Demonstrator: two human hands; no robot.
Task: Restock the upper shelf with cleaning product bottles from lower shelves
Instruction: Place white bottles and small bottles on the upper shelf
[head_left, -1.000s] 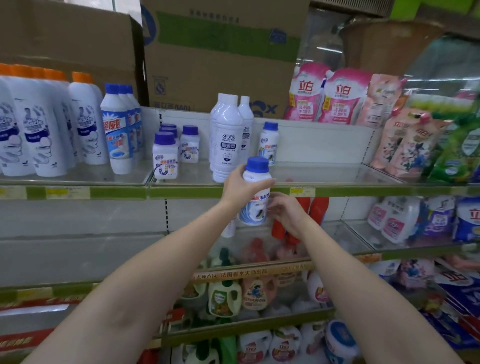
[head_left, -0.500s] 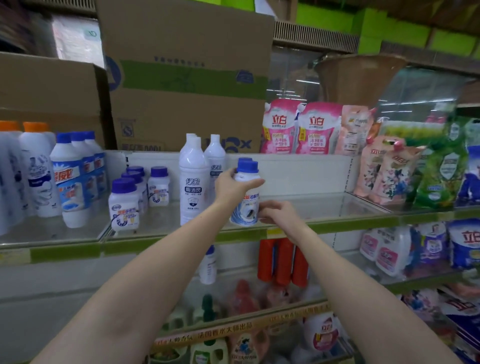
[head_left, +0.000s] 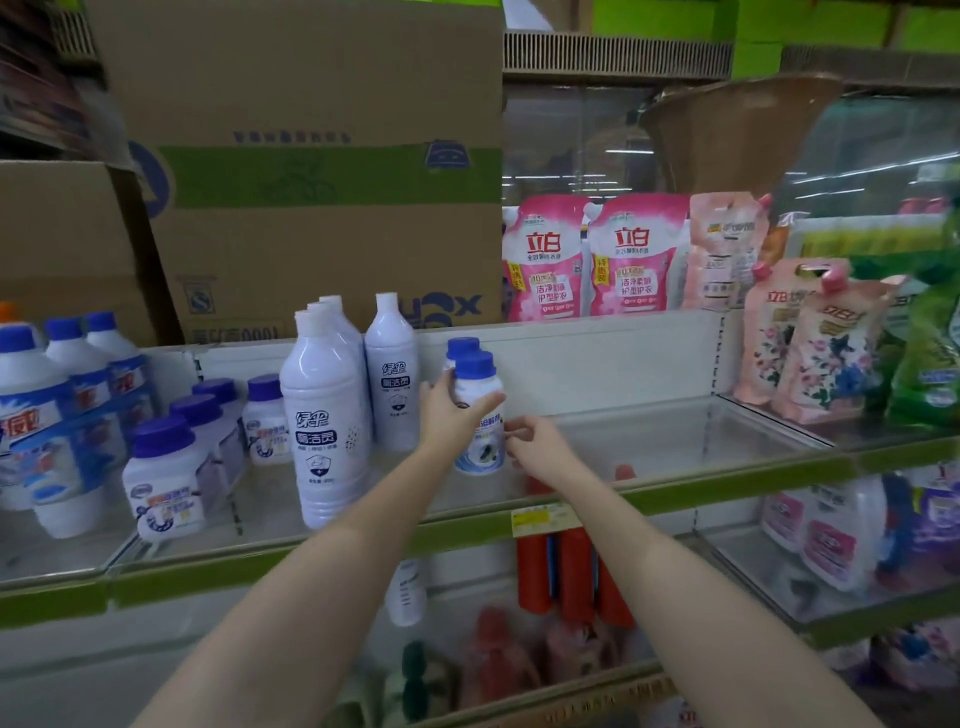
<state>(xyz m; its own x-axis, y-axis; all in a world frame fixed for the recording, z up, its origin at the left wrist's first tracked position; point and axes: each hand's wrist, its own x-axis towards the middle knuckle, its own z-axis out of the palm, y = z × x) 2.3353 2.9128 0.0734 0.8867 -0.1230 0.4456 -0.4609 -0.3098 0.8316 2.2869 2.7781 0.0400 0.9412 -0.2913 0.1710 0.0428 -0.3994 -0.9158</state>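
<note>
Far to the left of the tall white bottle (head_left: 326, 415) at the front of the upper shelf (head_left: 649, 499), a cluster of blue-capped bottles with red and blue labels (head_left: 39, 415) stands upright on the glass. Closer to that tall bottle, still on its left, sit squat white tubs with purple caps (head_left: 163, 478), one at the shelf's front edge and others lined up behind it. Behind the tall bottle, more of the same white bottles (head_left: 390, 384) stand in a row, and a big cardboard carton (head_left: 311, 182) rises at the back.

Now just right of the tall bottle: the left hand (head_left: 447, 410) is up on the shelf, fingers and thumb wrapped round the shoulder of a small white bottle with a blue cap (head_left: 478, 415). That bottle is upright, its base down at the glass, though I can't tell if it is fully resting there. A second blue cap (head_left: 461, 347) peeks out directly behind it.

Right of the held bottle comes the right hand (head_left: 540, 449), fingers loosely curled, fingertips just beside the bottle's lower label; contact is hard to judge, and it grips nothing.

Further right of the tall bottle the glass runs on to pink refill pouches (head_left: 592, 254) at the back and floral pouches (head_left: 815, 343) at the far end. Below the shelf edge, red bottles (head_left: 571, 577) stand on the lower shelf.
</note>
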